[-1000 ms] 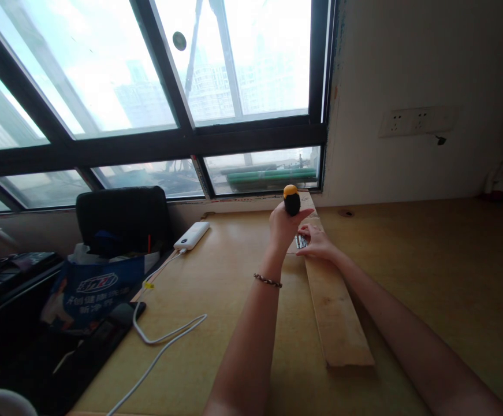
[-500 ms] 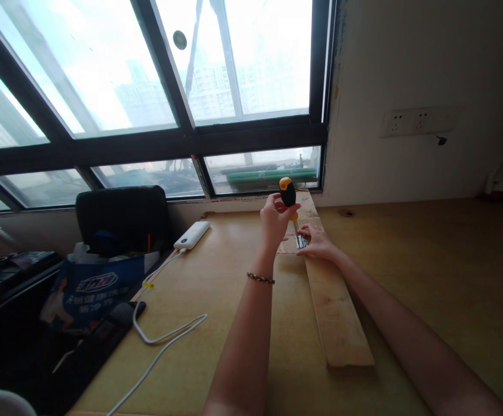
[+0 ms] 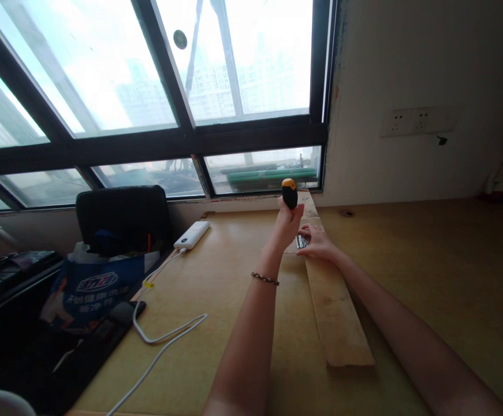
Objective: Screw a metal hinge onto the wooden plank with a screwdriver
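Observation:
My left hand (image 3: pixel 286 224) is closed round the lower part of a screwdriver (image 3: pixel 290 195) with a black and yellow handle, held upright. Its shaft is hidden behind the hand. Below and to the right, my right hand (image 3: pixel 318 242) grips a small shiny metal piece, perhaps a hinge (image 3: pixel 302 241), between thumb and fingers. That piece rests on a long wooden board (image 3: pixel 338 315), which lies lengthwise on the table. Part of a second, paler piece of wood (image 3: pixel 306 203) shows at the far end, near the window.
On the yellowish table (image 3: pixel 216 346) a white power bank (image 3: pixel 192 235) lies to the left with a white cable (image 3: pixel 164 341). A black chair (image 3: pixel 123 216) and a blue bag (image 3: pixel 99 289) stand beyond the table's left edge. Window and wall close off the back.
My left hand has turned and shifted slightly right, its fingers now wrapped round the screwdriver and covering the shaft. My right hand and the metal piece have stayed in place.

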Action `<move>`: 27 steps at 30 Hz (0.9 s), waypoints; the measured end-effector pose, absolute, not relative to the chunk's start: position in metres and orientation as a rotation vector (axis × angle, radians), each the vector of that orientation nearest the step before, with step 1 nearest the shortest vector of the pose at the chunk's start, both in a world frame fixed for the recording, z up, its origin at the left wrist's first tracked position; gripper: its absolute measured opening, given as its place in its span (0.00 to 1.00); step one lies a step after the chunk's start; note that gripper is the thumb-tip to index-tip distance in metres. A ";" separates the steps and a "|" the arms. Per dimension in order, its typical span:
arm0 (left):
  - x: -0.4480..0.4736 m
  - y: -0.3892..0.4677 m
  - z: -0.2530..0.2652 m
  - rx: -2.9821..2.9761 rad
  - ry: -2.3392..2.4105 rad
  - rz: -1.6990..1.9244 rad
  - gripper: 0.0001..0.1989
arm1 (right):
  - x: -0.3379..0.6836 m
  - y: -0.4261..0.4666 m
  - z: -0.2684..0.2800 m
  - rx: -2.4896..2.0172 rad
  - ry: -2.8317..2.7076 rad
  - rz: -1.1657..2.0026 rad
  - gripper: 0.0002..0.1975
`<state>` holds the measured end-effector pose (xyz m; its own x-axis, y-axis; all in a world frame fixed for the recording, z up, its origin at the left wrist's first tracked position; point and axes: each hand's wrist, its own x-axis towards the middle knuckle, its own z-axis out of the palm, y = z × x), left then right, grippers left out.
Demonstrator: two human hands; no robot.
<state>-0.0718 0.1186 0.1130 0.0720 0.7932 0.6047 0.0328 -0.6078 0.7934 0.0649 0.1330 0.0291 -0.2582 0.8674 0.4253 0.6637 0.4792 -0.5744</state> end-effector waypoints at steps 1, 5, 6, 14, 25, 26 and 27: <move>-0.071 0.120 0.112 1.724 0.833 1.603 0.17 | 0.065 0.133 0.029 -1.263 -2.014 0.361 0.33; -0.072 0.123 0.111 1.698 0.887 1.642 0.18 | 0.065 0.132 0.029 -1.276 -2.024 0.363 0.34; -0.073 0.123 0.112 1.709 0.913 1.652 0.17 | 0.065 0.132 0.029 -1.282 -2.025 0.362 0.34; -0.085 0.113 0.122 1.858 1.206 1.662 0.17 | 0.065 0.132 0.031 -1.317 -2.026 0.357 0.34; -0.088 0.118 0.118 1.841 0.991 1.533 0.15 | 0.066 0.132 0.030 -1.276 -2.009 0.376 0.33; -0.088 0.119 0.117 1.830 0.954 1.511 0.15 | 0.066 0.132 0.030 -1.274 -2.008 0.377 0.34; -0.087 0.119 0.117 1.818 0.911 1.489 0.15 | 0.066 0.132 0.030 -1.273 -2.006 0.377 0.34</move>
<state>-0.0874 0.1193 0.1171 0.1302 0.8164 0.5627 0.1290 -0.5766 0.8068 0.0656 0.1324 0.0299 -0.2535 0.8736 0.4154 0.6632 0.4696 -0.5828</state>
